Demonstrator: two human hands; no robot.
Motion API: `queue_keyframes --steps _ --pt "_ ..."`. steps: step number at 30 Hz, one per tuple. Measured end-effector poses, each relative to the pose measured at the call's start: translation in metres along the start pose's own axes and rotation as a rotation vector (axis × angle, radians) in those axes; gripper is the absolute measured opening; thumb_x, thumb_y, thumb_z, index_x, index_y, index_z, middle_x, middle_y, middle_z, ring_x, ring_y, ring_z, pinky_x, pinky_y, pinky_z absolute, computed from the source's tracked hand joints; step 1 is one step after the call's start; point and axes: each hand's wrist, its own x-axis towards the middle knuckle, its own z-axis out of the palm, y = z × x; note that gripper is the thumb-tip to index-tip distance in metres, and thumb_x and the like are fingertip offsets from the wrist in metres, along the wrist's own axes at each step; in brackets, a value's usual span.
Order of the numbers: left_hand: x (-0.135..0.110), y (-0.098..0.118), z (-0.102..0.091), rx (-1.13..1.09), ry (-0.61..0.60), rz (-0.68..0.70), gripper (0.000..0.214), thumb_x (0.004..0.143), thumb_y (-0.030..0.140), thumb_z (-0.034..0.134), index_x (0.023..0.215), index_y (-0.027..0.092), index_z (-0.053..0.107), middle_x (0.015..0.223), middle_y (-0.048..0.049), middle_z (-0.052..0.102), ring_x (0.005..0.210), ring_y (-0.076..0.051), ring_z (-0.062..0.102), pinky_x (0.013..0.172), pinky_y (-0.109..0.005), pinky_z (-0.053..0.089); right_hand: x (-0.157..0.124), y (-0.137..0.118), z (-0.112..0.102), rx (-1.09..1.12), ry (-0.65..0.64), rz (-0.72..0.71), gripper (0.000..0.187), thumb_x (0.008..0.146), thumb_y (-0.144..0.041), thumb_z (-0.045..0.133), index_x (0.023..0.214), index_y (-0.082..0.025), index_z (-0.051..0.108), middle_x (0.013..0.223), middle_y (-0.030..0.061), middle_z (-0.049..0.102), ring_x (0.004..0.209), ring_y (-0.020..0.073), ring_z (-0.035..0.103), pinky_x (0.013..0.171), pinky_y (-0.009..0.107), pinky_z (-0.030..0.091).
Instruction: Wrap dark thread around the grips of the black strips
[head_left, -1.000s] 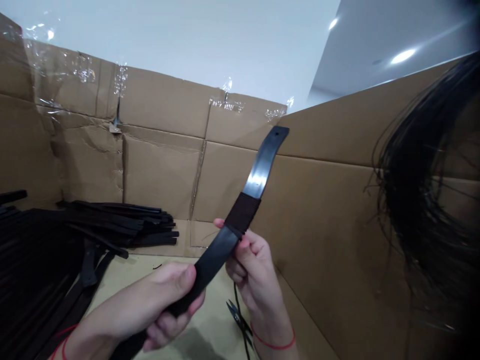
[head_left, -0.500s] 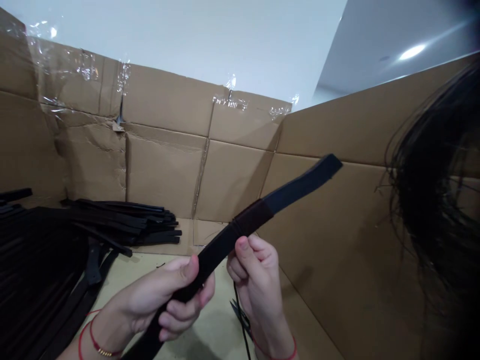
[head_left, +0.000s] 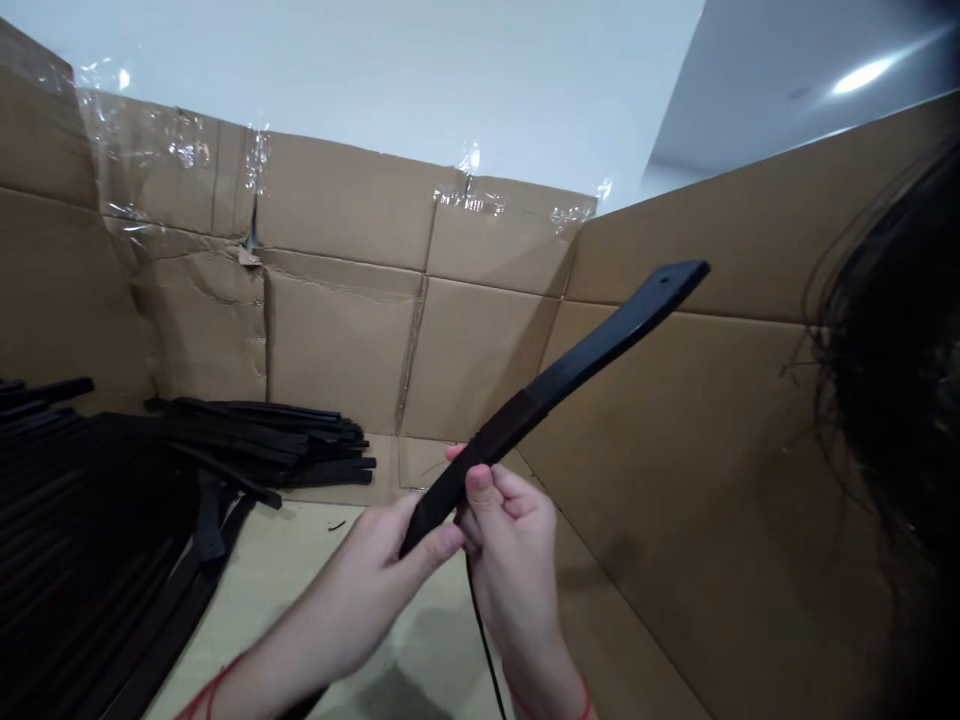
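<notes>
A long, flat black strip (head_left: 611,340) slants up to the right, with a small hole near its far tip. Dark brown wrapping (head_left: 511,428) covers a section around its middle. My left hand (head_left: 375,570) is closed around the strip just below that section, thumb on the near side and a fingertip showing behind. Right beside the wrapping, my right hand (head_left: 517,545) is closed in a pinch on a thin dark cord (head_left: 478,615), whose loose length hangs down past the wrist. The exact pinch point is hidden by the fingers.
A big heap of similar black strips (head_left: 82,520) lies at left, with more strips (head_left: 300,440) behind it. Taped cardboard walls (head_left: 345,330) enclose the pale work surface (head_left: 262,560). Dark hair (head_left: 892,380) hangs in the right of view.
The strip has rolled about its length, turning its edge and holed tip into view. My left hand has turned and slid up toward the right hand. Blades near my right wrist are now hidden.
</notes>
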Motion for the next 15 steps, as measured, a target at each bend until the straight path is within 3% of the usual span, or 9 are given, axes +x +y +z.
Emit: queue_keyframes --steps 2,4,5,7,9,10,12,14,15 --pt "0.000 -0.002 -0.006 -0.268 -0.328 -0.150 0.051 0.082 0.071 0.047 0.078 0.021 0.042 0.053 0.0092 0.033 0.043 -0.006 0.021 0.041 -0.019 0.017 -0.002 -0.005 -0.001 0.045 -0.131 0.080 0.034 0.074 -0.048 0.076 0.085 -0.016 0.073 0.049 -0.0107 0.024 0.041 0.0035 0.012 0.036 0.020 0.011" --pt "0.001 -0.005 -0.010 -0.436 -0.594 -0.196 0.057 0.079 0.079 0.039 0.075 0.022 0.038 0.047 0.0105 0.029 0.038 -0.005 0.018 0.037 -0.019 0.018 -0.004 -0.007 0.000 -0.012 -0.114 0.026 0.031 0.076 -0.046 0.075 0.071 -0.016 0.068 0.048 -0.0106 0.022 0.041 0.0038 0.012 0.037 0.020 0.011" --pt "0.003 -0.006 -0.010 -0.409 -0.564 -0.173 0.057 0.081 0.077 0.037 0.075 0.021 0.041 0.048 0.0089 0.034 0.038 -0.006 0.025 0.039 -0.019 0.023 -0.004 -0.006 0.001 -0.064 -0.039 -0.041 0.033 0.077 -0.044 0.075 0.064 -0.016 0.063 0.048 -0.0099 0.022 0.042 0.0042 0.014 0.037 0.021 0.011" --pt "0.006 -0.009 -0.007 -0.231 -0.271 -0.059 0.053 0.085 0.071 0.041 0.075 0.019 0.044 0.053 0.0056 0.042 0.045 -0.007 0.036 0.045 -0.019 0.032 -0.002 -0.002 0.004 -0.123 0.107 -0.134 0.040 0.079 -0.041 0.074 0.055 -0.016 0.053 0.050 -0.0089 0.023 0.044 0.0047 0.016 0.038 0.021 0.011" --pt "0.008 -0.010 -0.004 -0.071 0.012 -0.025 0.050 0.087 0.067 0.043 0.074 0.019 0.044 0.053 0.0062 0.043 0.044 -0.007 0.036 0.044 -0.018 0.030 0.002 0.003 0.004 -0.058 0.060 -0.052 0.037 0.078 -0.043 0.074 0.059 -0.016 0.056 0.050 -0.0101 0.021 0.043 0.0044 0.013 0.038 0.020 0.011" --pt "0.008 -0.011 -0.004 -0.067 0.019 -0.073 0.051 0.087 0.069 0.040 0.074 0.020 0.043 0.049 0.0080 0.039 0.040 -0.006 0.031 0.040 -0.019 0.027 0.004 0.004 0.003 0.003 -0.031 0.030 0.034 0.078 -0.045 0.074 0.066 -0.016 0.062 0.049 -0.0111 0.019 0.042 0.0040 0.011 0.037 0.020 0.010" --pt "0.007 -0.010 -0.005 -0.154 -0.181 -0.199 0.057 0.086 0.075 0.026 0.074 0.022 0.043 0.041 0.0107 0.030 0.032 -0.007 0.020 0.034 -0.020 0.020 0.007 0.005 0.001 0.084 -0.194 0.140 0.036 0.076 -0.050 0.074 0.082 -0.015 0.070 0.048 -0.0124 0.018 0.040 0.0035 0.008 0.036 0.019 0.009" --pt "0.005 -0.009 -0.005 -0.163 -0.268 -0.176 0.060 0.086 0.076 0.023 0.075 0.021 0.045 0.041 0.0095 0.033 0.033 -0.008 0.024 0.035 -0.021 0.024 0.007 0.004 0.000 0.052 -0.176 0.080 0.039 0.074 -0.050 0.076 0.088 -0.015 0.074 0.047 -0.0110 0.024 0.040 0.0035 0.013 0.037 0.019 0.010" --pt "0.004 -0.008 -0.005 -0.107 -0.173 -0.092 0.058 0.086 0.075 0.030 0.076 0.020 0.047 0.045 0.0075 0.038 0.038 -0.008 0.030 0.039 -0.020 0.028 0.006 0.004 0.000 0.024 -0.098 0.007 0.037 0.072 -0.048 0.078 0.087 -0.015 0.074 0.048 -0.0097 0.029 0.041 0.0037 0.016 0.038 0.019 0.010"
